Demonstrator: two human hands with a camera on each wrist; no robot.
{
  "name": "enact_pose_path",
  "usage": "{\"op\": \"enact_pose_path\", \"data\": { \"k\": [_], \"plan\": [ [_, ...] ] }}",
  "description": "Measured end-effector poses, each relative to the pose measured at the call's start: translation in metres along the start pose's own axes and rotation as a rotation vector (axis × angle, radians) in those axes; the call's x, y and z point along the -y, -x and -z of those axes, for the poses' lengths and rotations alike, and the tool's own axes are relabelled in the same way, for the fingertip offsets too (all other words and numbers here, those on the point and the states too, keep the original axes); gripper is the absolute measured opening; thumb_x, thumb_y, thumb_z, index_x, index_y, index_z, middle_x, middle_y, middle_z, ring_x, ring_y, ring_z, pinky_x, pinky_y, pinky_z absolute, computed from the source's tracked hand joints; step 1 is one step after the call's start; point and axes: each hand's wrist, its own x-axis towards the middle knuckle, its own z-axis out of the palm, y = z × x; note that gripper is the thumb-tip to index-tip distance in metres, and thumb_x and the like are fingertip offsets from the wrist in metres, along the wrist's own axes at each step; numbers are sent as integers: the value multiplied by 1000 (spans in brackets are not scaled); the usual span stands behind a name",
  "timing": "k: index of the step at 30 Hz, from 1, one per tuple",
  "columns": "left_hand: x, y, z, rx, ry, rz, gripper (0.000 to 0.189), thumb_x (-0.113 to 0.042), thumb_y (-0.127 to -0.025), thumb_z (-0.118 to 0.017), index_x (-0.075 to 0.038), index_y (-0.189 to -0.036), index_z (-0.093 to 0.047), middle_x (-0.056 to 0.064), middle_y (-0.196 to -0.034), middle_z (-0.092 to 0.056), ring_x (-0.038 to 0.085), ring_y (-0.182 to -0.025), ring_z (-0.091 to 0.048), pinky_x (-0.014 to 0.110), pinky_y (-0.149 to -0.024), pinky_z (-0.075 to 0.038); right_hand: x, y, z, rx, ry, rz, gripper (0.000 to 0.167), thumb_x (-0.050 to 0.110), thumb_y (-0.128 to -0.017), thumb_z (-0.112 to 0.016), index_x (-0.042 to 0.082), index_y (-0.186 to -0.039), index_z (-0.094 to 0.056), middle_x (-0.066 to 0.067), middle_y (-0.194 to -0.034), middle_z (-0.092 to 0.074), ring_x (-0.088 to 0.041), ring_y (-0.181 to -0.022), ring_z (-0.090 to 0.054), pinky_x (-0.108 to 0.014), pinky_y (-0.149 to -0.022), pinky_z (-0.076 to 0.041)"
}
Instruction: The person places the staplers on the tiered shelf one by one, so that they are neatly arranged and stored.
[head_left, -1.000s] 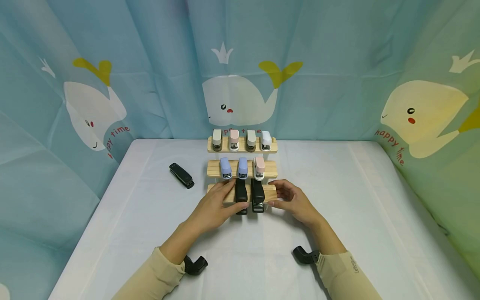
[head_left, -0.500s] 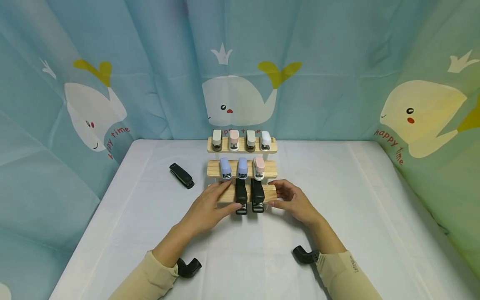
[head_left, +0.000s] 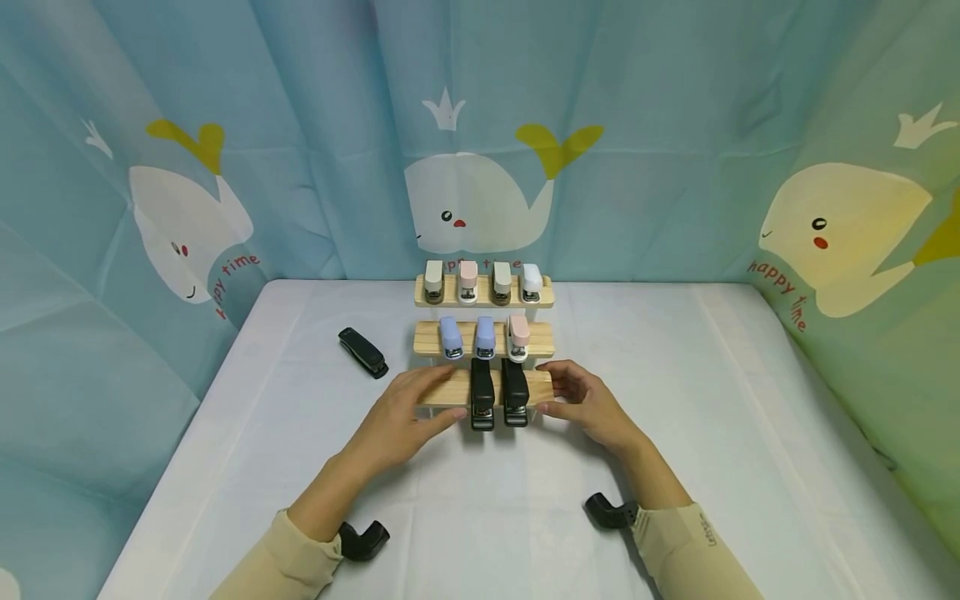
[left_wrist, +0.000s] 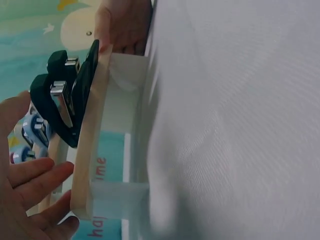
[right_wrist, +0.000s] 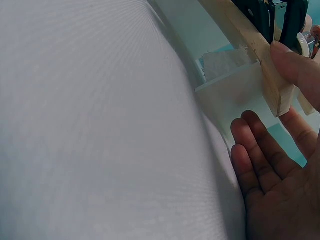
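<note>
A three-tier wooden display rack (head_left: pixel 452 389) stands at the middle of the table. On its lowest shelf sit two black staplers, a left one (head_left: pixel 482 396) and a right one (head_left: pixel 515 392). My left hand (head_left: pixel 397 415), fingers spread and relaxed, hovers around the left end of that shelf; its thumb is apart from the staplers. At the shelf's right end, my right hand (head_left: pixel 588 407) holds the board between thumb and forefinger, as the right wrist view shows, its other fingers (right_wrist: pixel 265 150) loose below. A third black stapler (head_left: pixel 363 352) lies on the table, left of the rack.
Small staplers fill the upper shelves: blue ones (head_left: pixel 451 337) and a pink one (head_left: pixel 518 333) in the middle, several pale ones (head_left: pixel 502 282) on top. A whale-print curtain (head_left: pixel 645 208) hangs behind the white table (head_left: pixel 697 375).
My left hand has drawn back leftward from the left black stapler, uncovering more of the lowest shelf. The right hand and the rack stay where they were.
</note>
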Motion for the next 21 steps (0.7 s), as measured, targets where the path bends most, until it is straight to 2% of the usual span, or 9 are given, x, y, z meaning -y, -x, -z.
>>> {"op": "enact_pose_path", "data": {
  "k": [6,10,13,21],
  "plan": [
    [3,3,5,-15,1,17,67,-61,-95,-67,-26,-151,-54,-3,-150,-57,25,-145,-47,55,-119,-41,1,1,0,-4,4,-7,55,4,-86,-81,0,-136,-58,-19,-124,-63,-22,-105,-64,-24,-91,-55],
    [7,6,9,-43,-16,11,66,-56,-94,-71,-21,-148,-56,0,-149,-58,28,-144,-48,56,-118,-42,2,2,0,-4,7,-8,55,4,-86,-81,0,-136,-58,-19,-125,-63,-23,-106,-64,-24,-92,-55],
    [12,7,11,-69,-30,8,66,-54,-94,-72,-18,-147,-57,1,-146,-60,28,-143,-49,55,-118,-43,2,2,0,-2,6,-6,55,4,-86,-81,0,-137,-57,-19,-126,-63,-23,-106,-64,-25,-92,-55],
    [27,7,19,-110,-27,27,60,-48,-95,-74,-19,-145,-58,1,-141,-62,30,-142,-49,56,-118,-41,1,2,0,-1,-4,-6,55,4,-87,-81,0,-136,-58,-19,-124,-63,-21,-106,-64,-25,-91,-55]
  ]
}}
